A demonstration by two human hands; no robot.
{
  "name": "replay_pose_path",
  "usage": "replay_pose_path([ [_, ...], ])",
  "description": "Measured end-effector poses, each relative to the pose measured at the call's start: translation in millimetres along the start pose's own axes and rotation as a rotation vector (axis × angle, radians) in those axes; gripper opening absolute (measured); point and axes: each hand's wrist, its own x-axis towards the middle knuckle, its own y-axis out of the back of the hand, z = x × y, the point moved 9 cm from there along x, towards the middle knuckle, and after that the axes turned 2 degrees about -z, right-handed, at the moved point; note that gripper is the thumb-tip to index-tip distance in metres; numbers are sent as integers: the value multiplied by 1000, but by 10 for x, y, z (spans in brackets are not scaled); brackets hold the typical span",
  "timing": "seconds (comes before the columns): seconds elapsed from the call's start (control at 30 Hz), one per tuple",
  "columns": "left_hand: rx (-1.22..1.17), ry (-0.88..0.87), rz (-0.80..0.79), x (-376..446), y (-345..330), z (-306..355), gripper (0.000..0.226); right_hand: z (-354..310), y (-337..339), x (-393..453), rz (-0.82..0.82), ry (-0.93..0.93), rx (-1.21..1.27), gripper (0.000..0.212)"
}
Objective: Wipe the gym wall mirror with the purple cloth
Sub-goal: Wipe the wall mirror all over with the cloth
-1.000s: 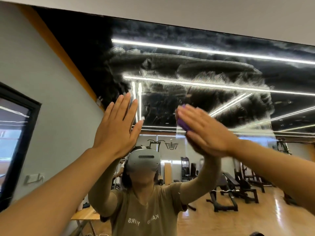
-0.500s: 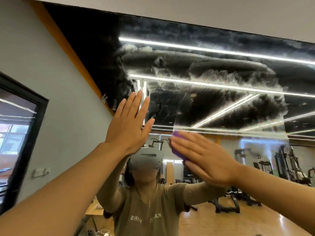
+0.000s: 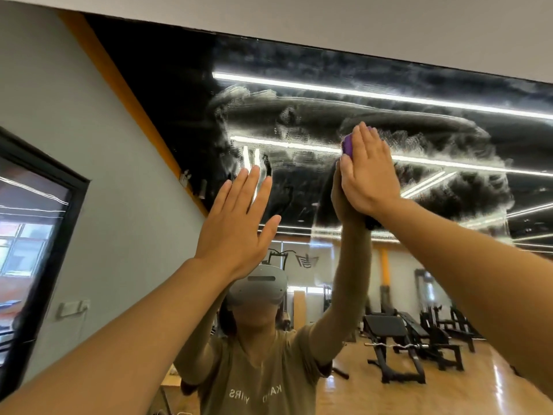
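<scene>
Purple cloth under flat right hand, pressed on mirror | left hand spread flat, holding nothing

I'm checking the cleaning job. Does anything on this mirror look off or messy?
Yes. The upper mirror carries hazy white streaks and smears around the right hand, which presses the purple cloth flat against the glass. The left hand is open beside it.

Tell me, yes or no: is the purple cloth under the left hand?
No, the purple cloth is pressed to the mirror under the flat right hand, while the left hand has nothing under it.
</scene>
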Motion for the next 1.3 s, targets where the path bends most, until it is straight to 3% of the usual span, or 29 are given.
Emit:
replay_pose_path([
  [0.1, -7, -7, -2, 7, 0, -3, 72, -359, -127, -438, 24, 145, 30, 67],
  [0.27, -90, -22, 7, -4, 58, -29, 74, -715, -454, -1569, -99, 489, -17, 58],
  [0.4, -58, -11, 39, -86, 110, -114, 72, -706, -521, -1740, -155, 691, -104, 57],
  [0.47, -42, -7, 53, -129, 119, -162, 68, -710, -470, -1473, -154, 656, -59, 58],
  [0.67, -41, -23, 82, -171, 93, -191, 67, -620, -115, -108, -9, 265, 26, 70],
  [0.8, -41, -34, 103, -173, 78, -217, 65, -595, -75, 89, 57, 94, 68, 70],
  [0.87, -49, -37, 116, -169, 74, -225, 65, -747, -133, -161, 62, 137, 87, 67],
  [1.1, -71, -23, 141, -226, 106, -304, 63, -1159, -576, -1658, -92, 571, 9, 56],
  [1.23, -60, -23, 124, -314, 158, -460, 64, -1138, -556, -1655, -141, 687, -11, 56],
  [1.3, -58, -36, 121, -360, 182, -520, 65, -1124, -523, -1425, -136, 643, -2, 57],
])
